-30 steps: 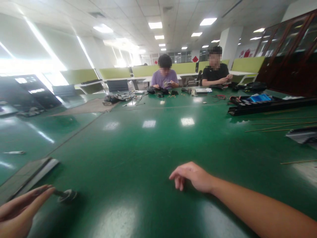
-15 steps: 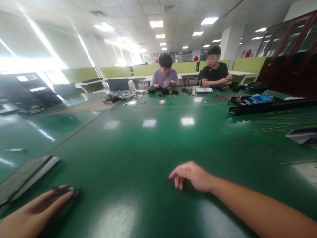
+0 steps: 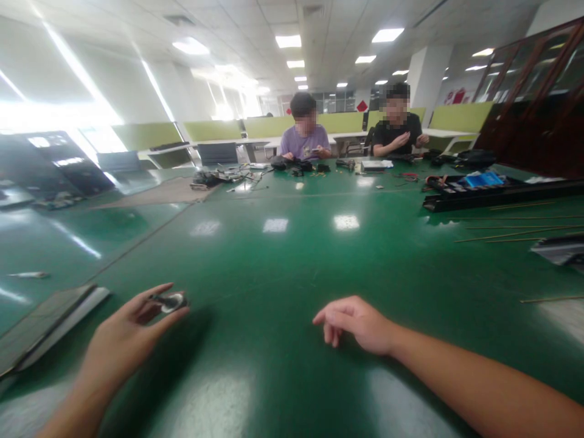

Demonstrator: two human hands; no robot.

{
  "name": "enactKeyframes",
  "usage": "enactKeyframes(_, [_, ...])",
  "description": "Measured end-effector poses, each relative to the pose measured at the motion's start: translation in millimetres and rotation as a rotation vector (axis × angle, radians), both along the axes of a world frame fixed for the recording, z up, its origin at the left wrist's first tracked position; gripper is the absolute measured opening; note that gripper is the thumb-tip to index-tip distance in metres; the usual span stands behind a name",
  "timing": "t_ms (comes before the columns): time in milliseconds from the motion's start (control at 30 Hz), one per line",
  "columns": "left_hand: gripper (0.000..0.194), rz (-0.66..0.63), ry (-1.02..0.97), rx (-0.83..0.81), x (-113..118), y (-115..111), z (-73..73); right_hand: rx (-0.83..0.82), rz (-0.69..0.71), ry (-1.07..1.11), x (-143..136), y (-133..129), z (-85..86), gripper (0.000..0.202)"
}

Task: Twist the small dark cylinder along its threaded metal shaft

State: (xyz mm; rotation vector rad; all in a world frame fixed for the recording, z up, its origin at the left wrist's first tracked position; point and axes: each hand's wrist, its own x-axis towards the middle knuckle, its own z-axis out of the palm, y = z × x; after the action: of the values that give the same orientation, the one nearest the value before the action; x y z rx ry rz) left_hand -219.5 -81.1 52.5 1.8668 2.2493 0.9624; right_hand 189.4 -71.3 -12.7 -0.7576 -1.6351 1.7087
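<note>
My left hand (image 3: 125, 334) is raised over the green tabletop (image 3: 255, 267) at the left. Its thumb and fingers pinch a small round object (image 3: 175, 302), dark with a pale silvery ring; what kind of thing it is cannot be made out. A shadow falls on the table below this hand. To the right, my right hand (image 3: 358, 323) hangs low over or rests on the tabletop. Its fingers are loosely bent and apart, the index finger reaching leftward, and no object shows in them.
A flat grey panel (image 3: 50, 325) lies at the left edge. On the right are a black channel-like tray (image 3: 493, 198), thin brass-coloured rods (image 3: 520, 231) and a grey plastic piece (image 3: 559, 249). Two people (image 3: 305, 140) sit across the table behind scattered black parts (image 3: 298, 165).
My left hand has lifted and moved right and away from me with the small round object. My right hand stays nearly where it was. The person in black has raised a hand.
</note>
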Motion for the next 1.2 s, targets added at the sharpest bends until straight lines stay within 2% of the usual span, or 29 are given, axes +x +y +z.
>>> enactKeyframes(33, [0.057,-0.042,-0.064,-0.041,17.8,8.3,4.4,-0.004,-0.035,0.006,-0.3,0.1,-1.8,0.038])
enactKeyframes(100, [0.052,-0.216,-0.127,-0.043,54.9,26.4,9.1,0.011,-0.124,0.007,-0.5,1.3,-5.1,0.036])
enactKeyframes(233, [0.034,-0.572,-0.112,-0.065,124.5,54.4,6.6,0.103,-0.336,-0.096,1.5,5.9,-7.1,0.038])
enactKeyframes(333, [0.029,-0.814,-0.152,-0.078,164.0,57.5,0.0,0.124,-0.425,-0.129,2.5,8.0,-6.5,0.045])
enactKeyframes(400, [0.027,-0.933,-0.165,-0.056,179.6,52.9,-6.8,0.136,-0.423,-0.132,2.2,7.7,-6.8,0.05])
enactKeyframes(533, [0.028,-1.036,-0.149,-0.029,186.0,40.9,-23.8,0.172,-0.395,-0.19,0.6,5.0,-7.8,0.058])
enactKeyframes(667, [0.033,-1.025,-0.15,-0.022,181.9,33.9,-34.1,0.197,-0.376,-0.253,-0.5,2.5,-6.0,0.059])
enactKeyframes(800, [0.029,-0.959,-0.154,0.02,183.1,31.5,-35.0,0.229,-0.366,-0.33,-0.4,0.0,-1.6,0.053])
enactKeyframes(900, [0.023,-1.003,-0.167,0.033,185.0,30.6,-33.9,0.251,-0.365,-0.334,-0.4,-1.5,1.8,0.045])
enactKeyframes(1033, [0.025,-1.084,-0.182,0.042,186.4,29.7,-31.9,0.272,-0.369,-0.311,-1.5,-2.5,5.6,0.037])
enactKeyframes(1200, [0.027,-1.094,-0.184,0.056,186.0,29.4,-31.4,0.296,-0.369,-0.323,-1.8,-2.6,6.2,0.03])
